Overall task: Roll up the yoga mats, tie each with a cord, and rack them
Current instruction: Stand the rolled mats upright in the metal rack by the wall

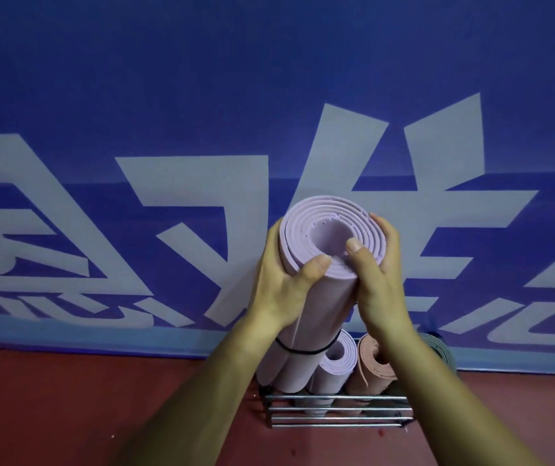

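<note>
A left hand [283, 290] and a right hand [380, 284] clasped the upper end of a rolled lilac mat [323, 307], fingers curled round either side and thumbs at its spiral rim. Bound by a black cord [303, 350], it leaned with its foot at the left end of a metal rack [336, 418], beside a salmon mat [370, 368].

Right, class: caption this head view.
Left hand and right hand grip a cord-tied lilac rolled mat at the metal-rod rack.

Lilac rolled mat [306, 317] upright, black cord [306, 350] around it, lower end in metal rack [336, 410]
</note>
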`<state>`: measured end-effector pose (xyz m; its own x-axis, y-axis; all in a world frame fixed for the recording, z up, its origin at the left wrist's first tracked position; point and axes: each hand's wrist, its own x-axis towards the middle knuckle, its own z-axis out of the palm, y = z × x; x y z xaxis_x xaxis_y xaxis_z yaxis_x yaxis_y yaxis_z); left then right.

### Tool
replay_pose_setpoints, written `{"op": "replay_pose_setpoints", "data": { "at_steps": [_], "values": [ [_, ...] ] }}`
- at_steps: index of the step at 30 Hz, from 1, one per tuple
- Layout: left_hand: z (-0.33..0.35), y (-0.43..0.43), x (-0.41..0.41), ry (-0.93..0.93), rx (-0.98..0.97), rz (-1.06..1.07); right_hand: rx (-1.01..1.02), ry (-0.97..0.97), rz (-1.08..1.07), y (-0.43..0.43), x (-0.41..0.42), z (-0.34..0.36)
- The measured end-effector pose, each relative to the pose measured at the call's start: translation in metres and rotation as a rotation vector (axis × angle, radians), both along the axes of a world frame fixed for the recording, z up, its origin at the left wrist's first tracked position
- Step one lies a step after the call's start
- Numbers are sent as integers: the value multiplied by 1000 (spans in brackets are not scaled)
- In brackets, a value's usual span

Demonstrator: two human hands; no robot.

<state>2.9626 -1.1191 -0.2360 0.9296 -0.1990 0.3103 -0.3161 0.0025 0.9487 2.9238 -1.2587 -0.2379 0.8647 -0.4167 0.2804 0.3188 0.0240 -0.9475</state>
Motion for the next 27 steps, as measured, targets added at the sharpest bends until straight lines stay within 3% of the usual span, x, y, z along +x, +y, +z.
{"op": "replay_pose_setpoints", "data": {
  "at_steps": [27],
  "values": [
    [-15, 7, 36, 23, -102, -3, -83, -24, -29, 11, 27, 1]
  ]
}}
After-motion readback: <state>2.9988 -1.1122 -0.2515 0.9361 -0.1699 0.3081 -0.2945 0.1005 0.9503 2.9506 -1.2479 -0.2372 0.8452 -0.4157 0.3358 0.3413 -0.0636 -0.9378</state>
